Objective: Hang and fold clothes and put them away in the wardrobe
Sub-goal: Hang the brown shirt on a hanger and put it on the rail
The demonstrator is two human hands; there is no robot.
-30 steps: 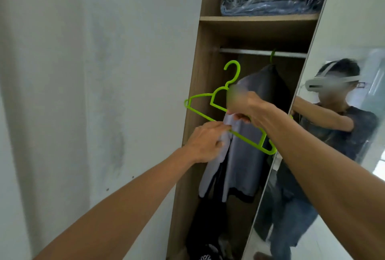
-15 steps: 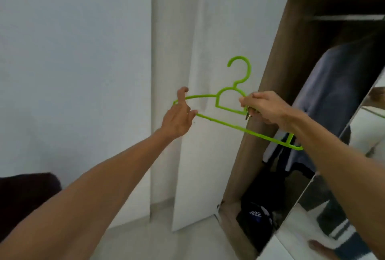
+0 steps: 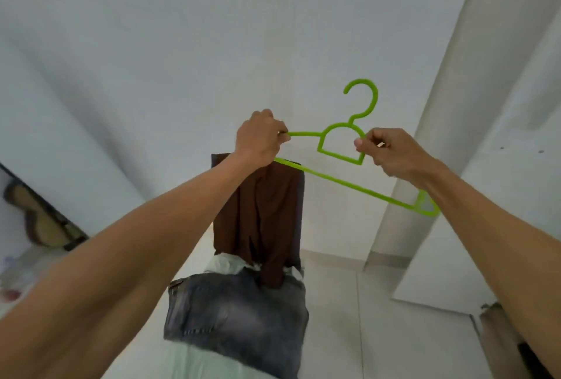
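Clothes wait at lower centre before a white wall [image 3: 151,44]: grey jeans [image 3: 236,315] on a pale surface [image 3: 194,360], a brown garment [image 3: 258,211] hanging just behind. An empty green hanger [image 3: 349,185] is gripped by both hands, left hand [image 3: 258,141] at its end, right hand [image 3: 391,150] below the hook; next, I judge, one garment must be threaded on.

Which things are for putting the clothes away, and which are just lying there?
For the job: green hanger, gripped by left hand and right hand; brown garment; jeans.
Just there: white panel on the right; blurry brown thing far left.
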